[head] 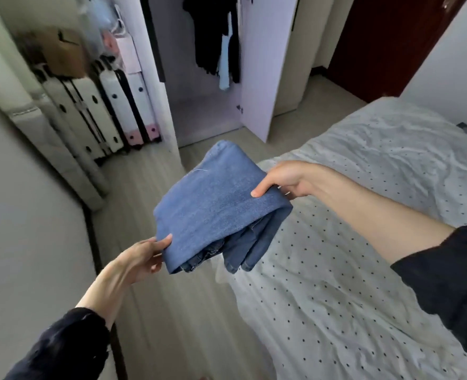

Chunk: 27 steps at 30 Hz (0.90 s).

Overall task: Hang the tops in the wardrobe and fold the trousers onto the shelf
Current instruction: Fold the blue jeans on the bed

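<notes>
Ahead, the open white wardrobe (254, 64) is waiting beside the dotted white bed (350, 270). The left hand (139, 256) and right hand (284, 179) are each pinching an edge of the folded blue denim trousers (216, 204); keeping the bundle level and supported underneath should be stopping the loose lower layers from unfolding.

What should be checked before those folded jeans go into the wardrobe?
1. Jeans folded: ok, though loose ends hang underneath.
2. Left hand grips the near corner: ok.
3. Right hand pinches the far edge: ok.
4. Wardrobe door open: ok.
5. Floor path to it free: ok.
6. Shelf space for the jeans: cannot tell, only the wardrobe's bare bottom shows.
</notes>
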Each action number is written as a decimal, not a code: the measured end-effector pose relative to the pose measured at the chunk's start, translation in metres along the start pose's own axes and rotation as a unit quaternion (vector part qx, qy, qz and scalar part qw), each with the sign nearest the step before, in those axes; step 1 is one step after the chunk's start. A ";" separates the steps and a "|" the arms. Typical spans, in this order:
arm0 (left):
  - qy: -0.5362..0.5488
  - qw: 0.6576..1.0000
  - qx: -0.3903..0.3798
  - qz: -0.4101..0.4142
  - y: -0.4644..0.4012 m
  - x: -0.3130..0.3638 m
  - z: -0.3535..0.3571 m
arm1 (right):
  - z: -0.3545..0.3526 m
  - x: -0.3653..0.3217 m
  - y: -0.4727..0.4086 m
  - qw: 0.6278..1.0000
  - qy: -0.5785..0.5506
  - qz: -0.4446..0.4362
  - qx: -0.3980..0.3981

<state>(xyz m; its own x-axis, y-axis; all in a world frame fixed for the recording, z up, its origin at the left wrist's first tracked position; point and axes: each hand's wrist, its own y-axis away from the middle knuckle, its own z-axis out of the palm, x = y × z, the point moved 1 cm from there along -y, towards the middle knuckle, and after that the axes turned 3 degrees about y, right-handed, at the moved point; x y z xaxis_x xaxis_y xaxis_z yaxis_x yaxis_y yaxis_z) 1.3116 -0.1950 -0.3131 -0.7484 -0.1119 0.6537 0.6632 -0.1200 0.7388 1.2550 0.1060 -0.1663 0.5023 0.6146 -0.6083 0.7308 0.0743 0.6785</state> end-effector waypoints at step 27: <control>-0.049 0.997 -0.046 -0.047 -0.310 0.427 -0.052 | -0.206 -0.317 -0.346 0.996 -0.047 -0.057 0.049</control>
<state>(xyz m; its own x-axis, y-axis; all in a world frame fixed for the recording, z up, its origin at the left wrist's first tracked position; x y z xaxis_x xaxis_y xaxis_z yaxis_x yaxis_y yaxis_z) 0.7869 -0.2565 -0.2718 -0.8005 0.0006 0.5993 0.5850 -0.2162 0.7817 0.7480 0.0474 -0.1231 0.4515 0.5293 -0.7183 0.8247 0.0599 0.5624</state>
